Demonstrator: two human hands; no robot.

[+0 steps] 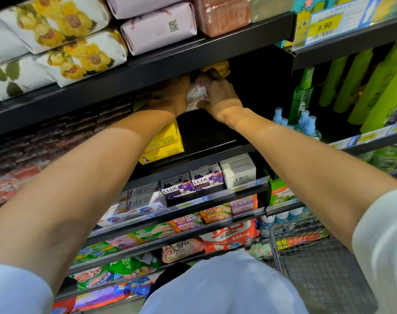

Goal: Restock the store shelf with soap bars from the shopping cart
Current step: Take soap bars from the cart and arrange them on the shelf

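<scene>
Both my arms reach up into a dark shelf bay point(206, 132). Between my hands is a pink-and-white flowered soap pack point(196, 94). My left hand point(170, 96) holds its left side and my right hand point(218, 94) grips its right side; the fingers are partly hidden under the shelf above. A yellow pack point(216, 67) sits just above and behind the hands. Yellow soap boxes point(164, 143) are stacked below my left wrist. The wire shopping cart point(306, 248) stands at the lower right.
The upper black shelf point(193, 55) carries flowered and pink wrapped packs. Lower shelves hold LUX soap boxes point(193, 183), a white box point(238, 169) and many coloured packs. Green bottles point(374, 87) and blue spray bottles point(304, 123) fill the right-hand bay.
</scene>
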